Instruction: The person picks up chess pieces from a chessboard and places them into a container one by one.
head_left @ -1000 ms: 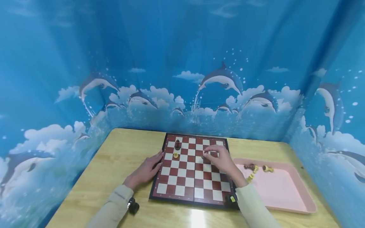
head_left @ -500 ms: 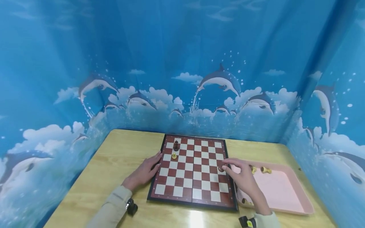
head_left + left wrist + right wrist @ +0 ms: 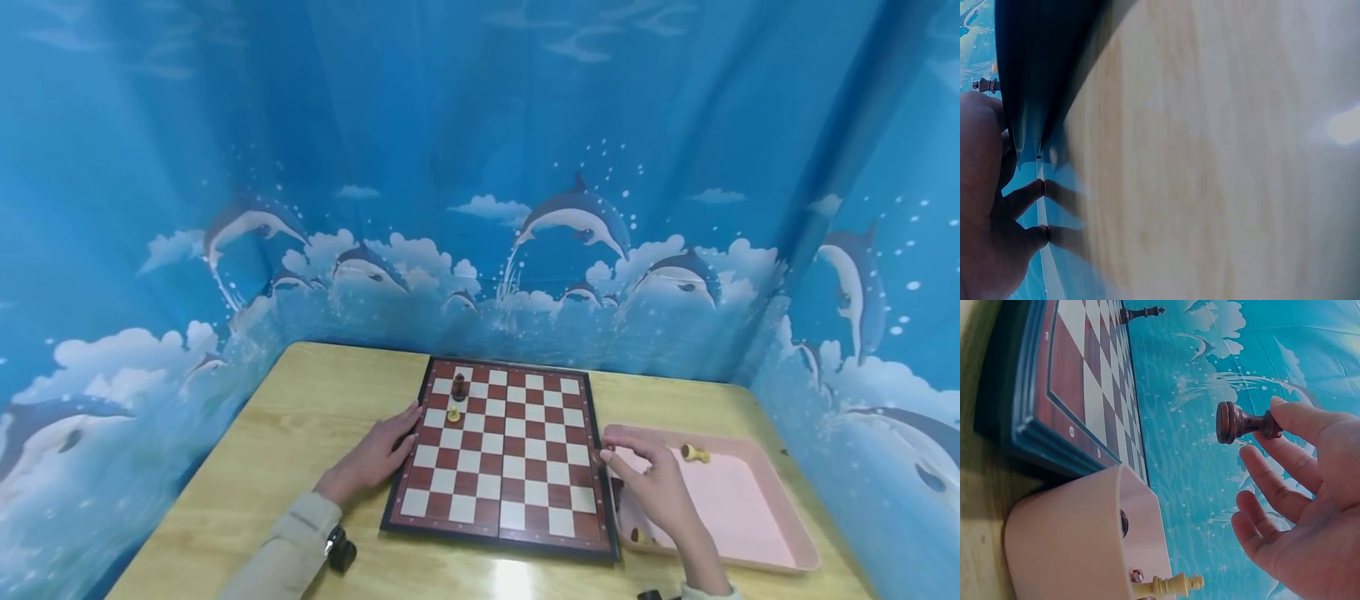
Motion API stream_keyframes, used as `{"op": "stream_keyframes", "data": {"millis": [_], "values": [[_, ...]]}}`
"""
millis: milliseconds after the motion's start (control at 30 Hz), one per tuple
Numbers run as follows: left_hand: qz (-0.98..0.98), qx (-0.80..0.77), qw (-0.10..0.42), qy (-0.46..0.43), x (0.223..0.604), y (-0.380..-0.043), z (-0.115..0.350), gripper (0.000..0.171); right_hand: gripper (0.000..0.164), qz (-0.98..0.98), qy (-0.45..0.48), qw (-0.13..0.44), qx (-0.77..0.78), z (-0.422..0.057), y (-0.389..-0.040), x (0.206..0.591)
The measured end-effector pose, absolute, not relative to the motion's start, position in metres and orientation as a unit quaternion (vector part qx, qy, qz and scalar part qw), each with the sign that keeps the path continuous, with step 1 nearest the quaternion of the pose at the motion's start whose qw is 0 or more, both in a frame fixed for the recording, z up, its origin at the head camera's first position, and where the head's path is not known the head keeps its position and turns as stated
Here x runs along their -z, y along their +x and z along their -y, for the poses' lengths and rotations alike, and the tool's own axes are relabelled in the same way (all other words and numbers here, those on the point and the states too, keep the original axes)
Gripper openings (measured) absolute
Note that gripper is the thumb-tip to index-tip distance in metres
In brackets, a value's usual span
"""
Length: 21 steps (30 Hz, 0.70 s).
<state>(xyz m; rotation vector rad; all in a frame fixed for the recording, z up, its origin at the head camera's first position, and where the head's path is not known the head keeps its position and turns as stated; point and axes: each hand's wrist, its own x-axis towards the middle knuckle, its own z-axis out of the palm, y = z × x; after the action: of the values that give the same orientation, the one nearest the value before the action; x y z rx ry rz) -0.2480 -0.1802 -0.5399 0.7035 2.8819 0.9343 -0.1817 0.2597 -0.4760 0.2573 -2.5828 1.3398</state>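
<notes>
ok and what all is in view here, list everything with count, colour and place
table: 1, pale wood, in front of the person
dolphin-print curtain: count unclear, blue, around the table
chessboard: 1, red-brown and white, on the table
standing dark piece: 1, dark brown, far left of the chessboard
standing pawn: 1, yellow, just nearer on the chessboard
tray: 1, pink, right of the chessboard
yellow tray pieces: at least 2, yellow, in the tray
dark tray piece: at least 1, dark, in the tray, partly hidden
held piece: 1, dark brown, pinched by the right hand
left hand: 1, bare, at the chessboard's left edge
sleeves: 2, pale, below the hands
</notes>
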Motion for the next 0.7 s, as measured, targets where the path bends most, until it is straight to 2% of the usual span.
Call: {"op": "stream_keyframes", "data": {"millis": [267, 700], "values": [[-0.929, -0.300, 0.010, 0.215, 0.537, -0.247, 0.185, 0.056, 0.023, 0.889, 0.100, 0.139, -0.424, -0.262, -0.187, 0.474], [-0.929, -0.300, 0.024, 0.216, 0.544, -0.245, 0.181, 0.056, 0.025, 0.895, 0.048, 0.136, -0.422, -0.285, -0.179, 0.480]]}}
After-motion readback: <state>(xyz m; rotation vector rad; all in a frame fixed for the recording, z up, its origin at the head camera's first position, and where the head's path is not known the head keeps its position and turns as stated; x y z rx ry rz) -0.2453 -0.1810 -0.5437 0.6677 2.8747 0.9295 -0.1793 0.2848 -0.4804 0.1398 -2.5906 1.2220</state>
